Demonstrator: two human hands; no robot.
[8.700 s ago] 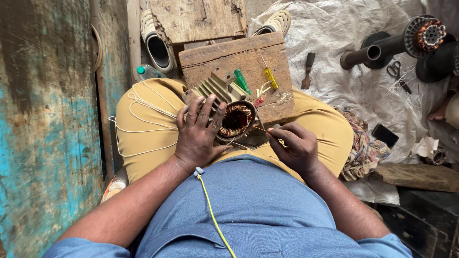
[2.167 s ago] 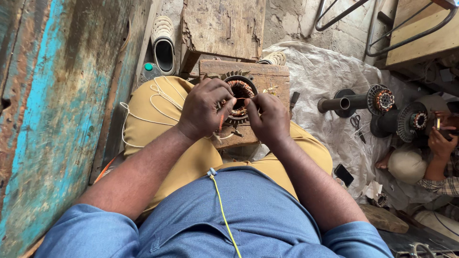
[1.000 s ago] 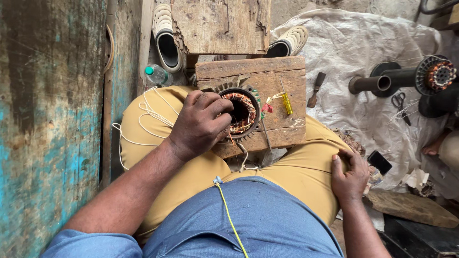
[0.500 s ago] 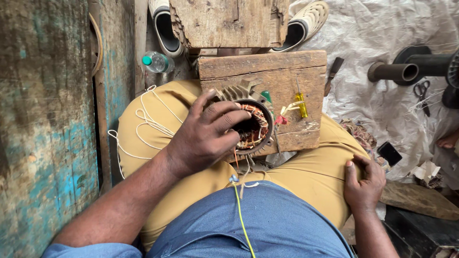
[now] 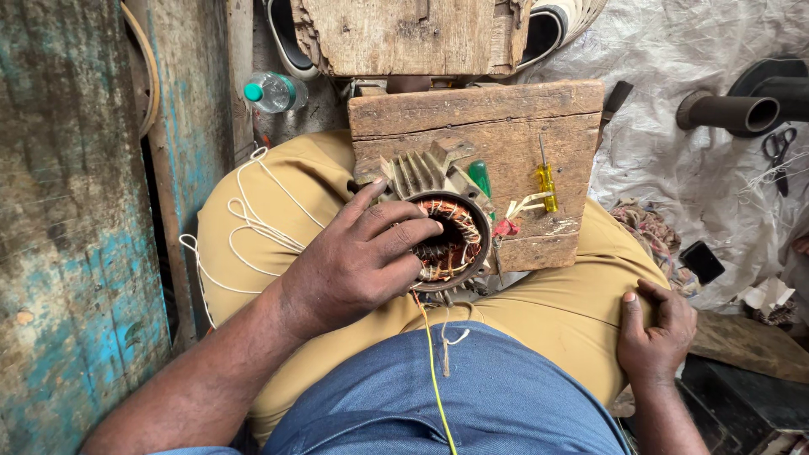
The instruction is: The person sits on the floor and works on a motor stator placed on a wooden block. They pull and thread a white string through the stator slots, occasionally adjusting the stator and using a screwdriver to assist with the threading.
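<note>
The left hand (image 5: 358, 261) lies with fingers (image 5: 404, 229) spread over the motor stator (image 5: 451, 240), tips reaching into its bore; it grips nothing. The stator rests on a wooden board (image 5: 506, 126) across the lap, its copper windings seemingly seated. White cord (image 5: 253, 223) trails loose, so lacing looks unfinished. The right hand (image 5: 657, 337) rests empty, fingers relaxed, on the thigh.

Blue shirt (image 5: 472, 396), tan trousers (image 5: 556, 312), bare forearms, short sleeves
</note>
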